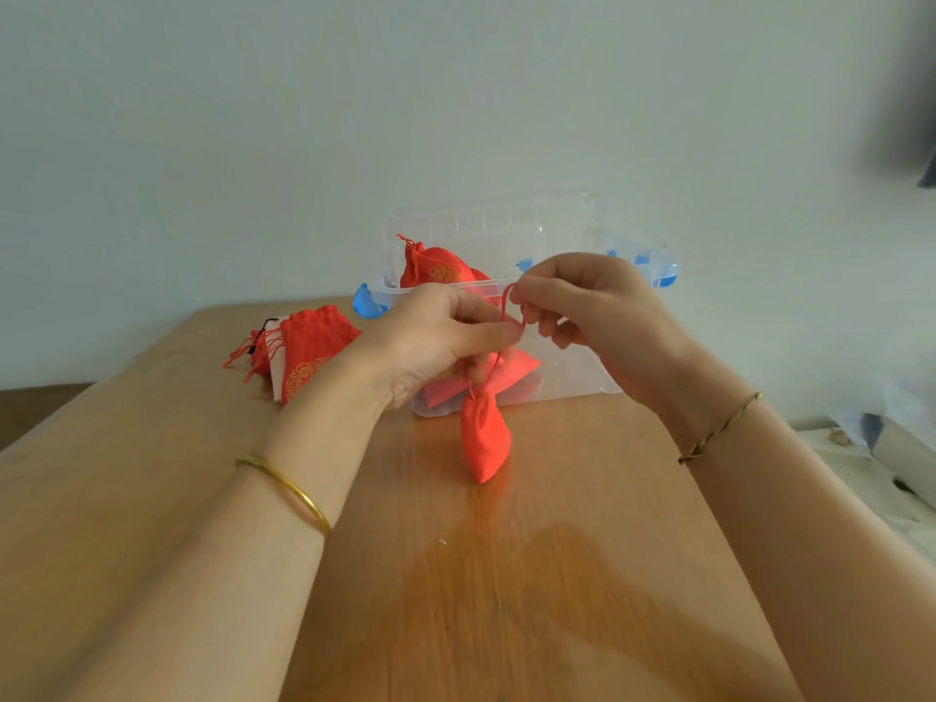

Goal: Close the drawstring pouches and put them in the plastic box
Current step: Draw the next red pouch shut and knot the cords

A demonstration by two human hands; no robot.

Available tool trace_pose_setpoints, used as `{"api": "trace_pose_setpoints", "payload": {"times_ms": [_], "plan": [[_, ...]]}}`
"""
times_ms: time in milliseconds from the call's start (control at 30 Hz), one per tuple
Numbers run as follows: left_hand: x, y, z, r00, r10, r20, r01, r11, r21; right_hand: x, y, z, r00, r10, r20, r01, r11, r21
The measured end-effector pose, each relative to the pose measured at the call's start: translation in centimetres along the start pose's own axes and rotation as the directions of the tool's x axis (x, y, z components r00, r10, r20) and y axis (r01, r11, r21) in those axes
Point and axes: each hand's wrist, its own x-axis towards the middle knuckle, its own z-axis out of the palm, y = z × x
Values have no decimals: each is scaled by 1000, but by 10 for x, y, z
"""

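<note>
A small red drawstring pouch (pixel 483 438) hangs by its cords just above the wooden table (pixel 532 575), its neck cinched tight. My left hand (pixel 435 336) pinches the red cord above the pouch. My right hand (pixel 582 306) pinches the cord's loop higher up, beside the left fingers. Behind them stands the clear plastic box (pixel 567 377) with blue latches, holding at least two red pouches (pixel 440 268). A heap of red pouches (pixel 304 352) with gold print lies on the table to the left of the box.
The box's clear lid (pixel 496 220) leans against the white wall behind it. A blue latch (pixel 367 301) sticks out at the box's left end. Pale clutter (pixel 871 448) lies beyond the table's right edge.
</note>
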Motion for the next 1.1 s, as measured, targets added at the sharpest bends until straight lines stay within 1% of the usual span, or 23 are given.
{"api": "trace_pose_setpoints", "payload": {"times_ms": [100, 200, 233, 300, 367, 467, 533, 600, 700, 767, 833, 900, 967, 1000, 1033, 1100], "plan": [[5, -2, 0, 1000, -3, -21, 3, 999, -35, 3, 2, 1, 1000, 7, -29, -4, 996, 84], [7, -4, -1, 1000, -4, -4, 3, 985, -172, 2, 11, 0, 990, 71, -123, -67, 997, 43], [7, -5, -2, 1000, -6, 11, 8, 977, -212, 0, 14, 0, 987, 108, -123, -106, 994, 29], [7, -5, -3, 999, -9, 37, 18, 967, -254, -5, 19, 0, 982, 176, -65, -174, 984, 31], [7, -5, -3, 998, -15, 55, 29, 963, -266, -8, 21, 2, 982, 187, -9, -187, 982, 0], [6, -6, -2, 997, -14, 71, 33, 960, -278, -9, 22, 5, 991, 128, 44, -121, 984, -128], [6, -6, -2, 998, -11, 63, 29, 957, -289, -10, 23, 6, 995, 92, 43, -83, 982, -172], [7, -6, -2, 999, -21, 38, 32, 951, -306, -11, 23, 4, 996, 86, 12, -84, 988, -130], [7, -8, -1, 998, -56, -21, 46, 942, -333, -11, 22, 2, 994, 111, -5, -111, 993, 26], [8, -9, -1, 996, -70, -52, 48, 938, -343, -12, 20, 2, 990, 139, 22, -141, 985, 103], [8, -10, -1, 994, -73, -82, 40, 937, -348, -13, 18, 3, 985, 147, 92, -155, 984, 86], [9, -10, -1, 991, -71, -111, 29, 941, -338, -15, 17, 4, 969, 167, 182, -168, 986, -8], [8, -10, -2, 993, -42, -112, 9, 960, -281, -16, 18, 3, 953, 218, 212, -199, 974, -105], [7, -9, -2, 995, -18, -95, -5, 972, -236, -14, 21, 2, 956, 233, 180, -215, 970, -111], [5, -8, -3, 998, 5, -68, -18, 983, -183, -12, 25, 2, 967, 227, 113, -221, 973, -69], [2, -6, -4, 999, 43, -9, -43, 997, -59, -7, 34, 0, 981, 190, -42, -185, 978, 100]]}}
